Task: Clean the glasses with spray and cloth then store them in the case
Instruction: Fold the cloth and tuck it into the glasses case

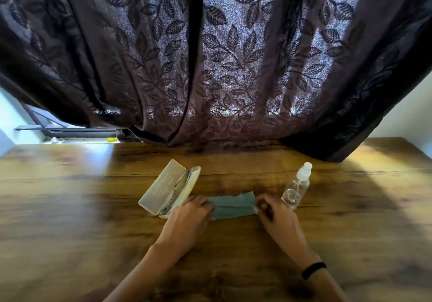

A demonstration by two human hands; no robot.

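Note:
A grey-green cloth [231, 204] lies folded on the wooden table [93, 208], held at both ends. My left hand [189, 217] pinches its left end and my right hand [275, 217] pinches its right end. To the left, a cream glasses case [163, 184] lies open with thin-framed glasses [178, 190] inside it. A clear spray bottle [296, 186] with a white cap stands just right of my right hand.
A dark leaf-patterned curtain [222, 56] hangs over the table's far edge. A window sill with a small yellow object [111, 140] shows at the back left. A black band [313, 269] circles my right wrist.

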